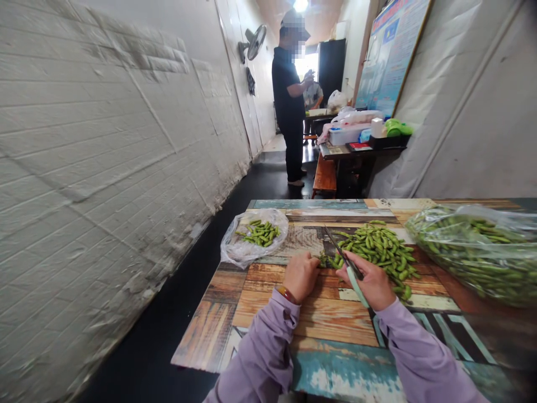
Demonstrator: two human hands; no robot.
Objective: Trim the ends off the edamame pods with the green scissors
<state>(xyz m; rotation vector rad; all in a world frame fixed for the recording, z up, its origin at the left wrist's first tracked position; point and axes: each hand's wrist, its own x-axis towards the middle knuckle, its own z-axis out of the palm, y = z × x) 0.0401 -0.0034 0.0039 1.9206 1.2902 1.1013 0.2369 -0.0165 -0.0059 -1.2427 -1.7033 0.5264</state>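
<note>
My right hand [371, 281] is closed around scissors [354, 284] with pale green handles, their dark blades angled up and left over the table. Just left of them, my left hand [301, 275] rests low over the tabletop with its fingers curled together; what they pinch, if anything, is hidden. Small green bits [323, 259] lie at its fingertips. A loose heap of green edamame pods [380, 246] spreads behind and beside my right hand. Farther left, a clear plastic bag [231, 244], opened out, has a smaller lot of pods [260, 232] in it.
A large clear bag [482, 252] full of pods stands at the table's right. The patchwork wooden table [335, 319] ends at the left beside a dark floor [184, 313] and white wall. Beyond stand a person [289, 106], a bench [324, 173] and another loaded table [335, 152].
</note>
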